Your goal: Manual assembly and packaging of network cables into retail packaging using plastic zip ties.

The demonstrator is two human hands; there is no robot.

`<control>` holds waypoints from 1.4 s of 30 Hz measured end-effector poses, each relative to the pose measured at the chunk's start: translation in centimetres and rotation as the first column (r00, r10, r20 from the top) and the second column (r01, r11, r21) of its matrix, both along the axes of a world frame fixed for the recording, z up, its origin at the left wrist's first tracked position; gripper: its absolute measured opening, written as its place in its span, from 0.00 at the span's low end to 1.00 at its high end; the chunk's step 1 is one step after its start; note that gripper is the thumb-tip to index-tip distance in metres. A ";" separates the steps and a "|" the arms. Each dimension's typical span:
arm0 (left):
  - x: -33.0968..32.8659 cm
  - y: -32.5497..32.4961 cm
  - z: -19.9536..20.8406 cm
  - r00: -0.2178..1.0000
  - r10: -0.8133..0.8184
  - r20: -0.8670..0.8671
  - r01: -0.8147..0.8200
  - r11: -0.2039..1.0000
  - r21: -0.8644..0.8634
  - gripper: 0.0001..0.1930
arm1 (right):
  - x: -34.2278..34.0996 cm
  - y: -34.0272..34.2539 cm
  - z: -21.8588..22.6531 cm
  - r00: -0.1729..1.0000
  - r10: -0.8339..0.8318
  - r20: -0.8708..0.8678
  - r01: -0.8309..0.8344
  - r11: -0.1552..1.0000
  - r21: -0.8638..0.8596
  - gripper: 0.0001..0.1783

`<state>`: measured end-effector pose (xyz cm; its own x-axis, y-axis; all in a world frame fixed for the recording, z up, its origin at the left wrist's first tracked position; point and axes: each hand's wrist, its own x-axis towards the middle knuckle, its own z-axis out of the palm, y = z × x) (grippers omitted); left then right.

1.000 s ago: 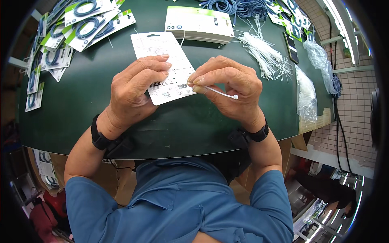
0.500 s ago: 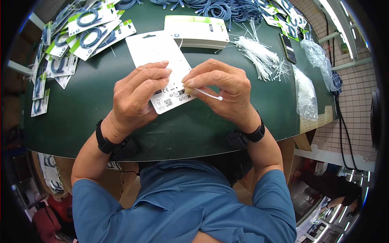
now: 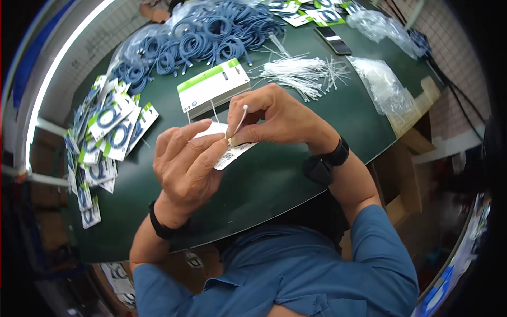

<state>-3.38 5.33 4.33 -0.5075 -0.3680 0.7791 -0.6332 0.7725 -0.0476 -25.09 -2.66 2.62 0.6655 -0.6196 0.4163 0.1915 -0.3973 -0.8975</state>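
Observation:
My left hand (image 3: 187,161) is closed on a white backing card (image 3: 230,158), tilted above the table and mostly covered by my fingers. Its lower corner, with small black print, shows below them. Between the thumb and fingers of my right hand (image 3: 277,117) is a thin white cable tie (image 3: 243,116), its head end pointing up. The fingertips of both hands meet at the card's face, close to the tie. Whether the tie passes through the card is hidden by the fingers.
Just beyond my hands lies a stack of white and green cards (image 3: 211,87). Loose cable ties (image 3: 301,74), a phone (image 3: 334,41) and a bag of ties (image 3: 380,87) are to the right. Blue coiled cables (image 3: 206,39) fill the back; carded cables (image 3: 113,127) pile up at left.
The view has swung, shifting the table in the picture. My right hand has turned, so the tie's head now points up instead of right. The card is tipped and more hidden.

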 end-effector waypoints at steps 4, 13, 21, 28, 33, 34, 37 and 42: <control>-2.2 0.1 -0.6 0.970 -0.028 -0.240 0.104 0.945 0.311 0.07 | -1.5 -1.1 -0.1 0.987 0.147 0.062 -0.157 0.964 0.214 0.04; -2.6 -3.7 -0.8 0.662 0.197 -0.723 0.390 0.733 0.557 0.06 | -1.6 -2.3 -0.5 0.888 -0.265 0.375 0.116 0.920 0.376 0.06; -1.1 -8.2 -2.8 0.314 0.263 -0.912 0.676 0.613 0.409 0.11 | 0.6 -1.9 -1.4 0.798 -0.522 0.302 0.576 0.510 -0.639 0.12; -1.2 -8.4 -5.2 0.374 0.296 -0.879 0.694 0.540 0.477 0.11 | 1.6 -2.2 -2.6 0.789 -0.582 0.194 0.451 0.336 -0.827 0.18; -1.8 -7.9 -5.2 0.391 0.288 -0.874 0.730 0.482 0.485 0.12 | 1.8 -2.4 -2.9 0.795 -0.565 0.223 0.479 0.357 -0.802 0.17; -1.8 -7.8 -5.0 0.379 0.288 -0.879 0.733 0.486 0.475 0.12 | 1.8 -2.3 -2.8 0.790 -0.566 0.238 0.497 0.362 -0.788 0.17; -1.7 -7.3 -4.3 0.425 0.224 -0.877 0.725 0.496 0.478 0.12 | 1.7 -2.2 -2.6 0.781 -0.555 0.287 0.520 0.321 -0.792 0.17; -2.0 -6.3 -3.0 0.569 0.138 -0.810 0.634 0.553 0.540 0.14 | 1.2 -2.6 -2.2 0.745 -0.551 0.377 0.571 0.232 -0.788 0.18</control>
